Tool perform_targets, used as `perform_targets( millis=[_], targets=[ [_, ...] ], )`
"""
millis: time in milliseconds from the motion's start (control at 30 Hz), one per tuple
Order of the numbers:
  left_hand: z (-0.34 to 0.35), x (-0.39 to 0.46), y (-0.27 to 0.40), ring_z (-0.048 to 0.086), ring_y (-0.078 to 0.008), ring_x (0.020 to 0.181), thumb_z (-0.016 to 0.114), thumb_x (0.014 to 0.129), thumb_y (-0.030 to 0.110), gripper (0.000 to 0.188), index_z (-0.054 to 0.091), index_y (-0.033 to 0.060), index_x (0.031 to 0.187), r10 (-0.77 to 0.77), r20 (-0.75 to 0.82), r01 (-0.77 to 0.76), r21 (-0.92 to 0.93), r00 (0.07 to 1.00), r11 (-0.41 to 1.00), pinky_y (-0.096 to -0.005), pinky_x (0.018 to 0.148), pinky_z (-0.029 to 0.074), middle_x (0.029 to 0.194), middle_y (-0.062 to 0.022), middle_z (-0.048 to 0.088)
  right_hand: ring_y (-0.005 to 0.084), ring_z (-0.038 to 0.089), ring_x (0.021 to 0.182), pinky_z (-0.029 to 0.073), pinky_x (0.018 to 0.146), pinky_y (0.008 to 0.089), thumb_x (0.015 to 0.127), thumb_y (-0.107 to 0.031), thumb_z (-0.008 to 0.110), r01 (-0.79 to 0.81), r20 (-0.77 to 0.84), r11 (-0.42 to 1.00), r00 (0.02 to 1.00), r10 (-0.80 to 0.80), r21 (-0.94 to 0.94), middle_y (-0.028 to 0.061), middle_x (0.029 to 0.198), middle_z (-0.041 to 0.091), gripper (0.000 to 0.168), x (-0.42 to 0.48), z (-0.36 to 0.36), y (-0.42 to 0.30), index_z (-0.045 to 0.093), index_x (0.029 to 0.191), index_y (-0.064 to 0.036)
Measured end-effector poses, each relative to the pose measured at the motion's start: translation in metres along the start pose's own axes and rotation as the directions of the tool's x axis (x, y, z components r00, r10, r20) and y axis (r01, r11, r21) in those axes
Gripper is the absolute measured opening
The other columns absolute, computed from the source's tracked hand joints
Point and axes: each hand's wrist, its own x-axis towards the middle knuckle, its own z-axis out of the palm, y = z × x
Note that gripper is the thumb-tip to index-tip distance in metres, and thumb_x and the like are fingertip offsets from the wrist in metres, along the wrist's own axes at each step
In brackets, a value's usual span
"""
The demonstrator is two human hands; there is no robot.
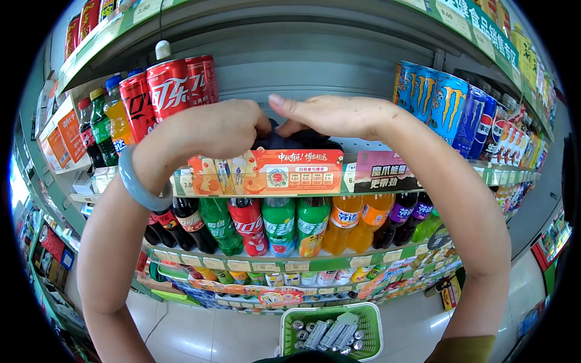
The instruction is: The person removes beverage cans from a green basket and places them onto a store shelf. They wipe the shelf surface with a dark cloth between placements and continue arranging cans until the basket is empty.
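Observation:
My left hand (pixel 227 129), below a pale blue-grey bangle (pixel 138 179), is curled with its fingertips gripping a dark cloth (pixel 290 138) on the drinks shelf. My right hand (pixel 338 115) reaches in from the other side, its thumb raised and a finger touching the cloth. Its other fingers are hidden behind the hand. Red cola cans (pixel 168 86) stand stacked to the left of the hands, and blue Monster energy cans (pixel 447 102) to the right. An orange promotional strip (pixel 268 172) runs along the shelf front below the cloth.
Soft drink bottles (pixel 277 227) line the shelf beneath. Down on the floor, a green plastic basket (pixel 376 326) holds several cans and clear plastic racks (pixel 333 333). A white fixture (pixel 162 50) hangs on a cord by the red cans. The upper shelf edge (pixel 476 38) curves overhead.

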Motion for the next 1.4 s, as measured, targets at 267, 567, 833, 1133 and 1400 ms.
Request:
perform_targets(
  millis=[267,567,833,1133,1400],
  targets=[
    [-0.011,0.064,-0.037,0.060,-0.0324,0.096,0.042,0.073,0.000,0.043,0.060,0.0007,0.112,-0.253,0.129,0.211,0.269,0.959,0.940,-0.0366,0.079,0.048,0.107,-0.0208,0.062,0.0267,0.026,0.135,0.018,0.111,0.0398,0.090,-0.065,0.014,0.003,0.097,0.996,0.995,-0.012,0.093,0.0135,0.140,0.040,0.077,0.070,-0.009,0.020,0.040,0.137,-0.010],
    [-0.030,0.072,-0.004,0.064,-0.0328,0.081,0.045,0.077,0.008,0.036,0.061,0.0009,0.108,-0.401,0.010,0.386,0.251,0.916,0.888,-0.0417,0.070,0.050,0.096,-0.0217,0.064,0.0268,0.027,0.135,0.020,0.110,0.0440,0.091,-0.063,0.012,-0.030,-0.041,0.984,0.998,0.038,0.178,0.0136,0.139,0.041,0.080,0.062,-0.024,0.017,0.042,0.134,-0.004],
    [-0.023,0.102,-0.019,0.056,-0.0250,0.103,0.046,0.089,0.015,0.041,0.048,0.0054,0.129,-0.409,0.314,0.371,0.177,0.857,0.912,-0.0353,0.079,0.052,0.120,-0.0136,0.055,0.0263,0.029,0.134,0.021,0.111,0.0387,0.088,-0.069,0.011,-0.020,0.055,0.953,0.998,0.003,0.303,0.0193,0.140,0.036,0.091,0.066,-0.015,0.041,0.038,0.133,0.006],
    [-0.014,0.116,-0.031,0.062,-0.0284,0.085,0.039,0.079,0.005,0.043,0.053,0.0037,0.120,-0.435,0.108,0.362,0.399,0.894,0.842,-0.0345,0.076,0.050,0.112,-0.0171,0.059,0.0273,0.032,0.130,0.026,0.106,0.0405,0.087,-0.070,0.013,-0.129,0.185,0.948,0.980,0.077,0.290,0.0166,0.139,0.038,0.090,0.113,-0.031,0.048,0.042,0.132,0.002],
    [-0.041,0.083,-0.010,0.065,-0.0304,0.082,0.051,0.077,0.003,0.027,0.067,0.0020,0.099,-0.378,0.006,0.318,0.527,0.926,0.788,-0.0362,0.067,0.050,0.093,-0.0203,0.065,0.0237,0.045,0.097,0.039,0.087,0.0406,0.090,-0.056,0.036,-0.020,-0.093,0.981,0.995,0.039,0.192,0.0087,0.119,0.052,0.059,0.119,-0.022,0.029,0.052,0.121,-0.008]
  ],
)
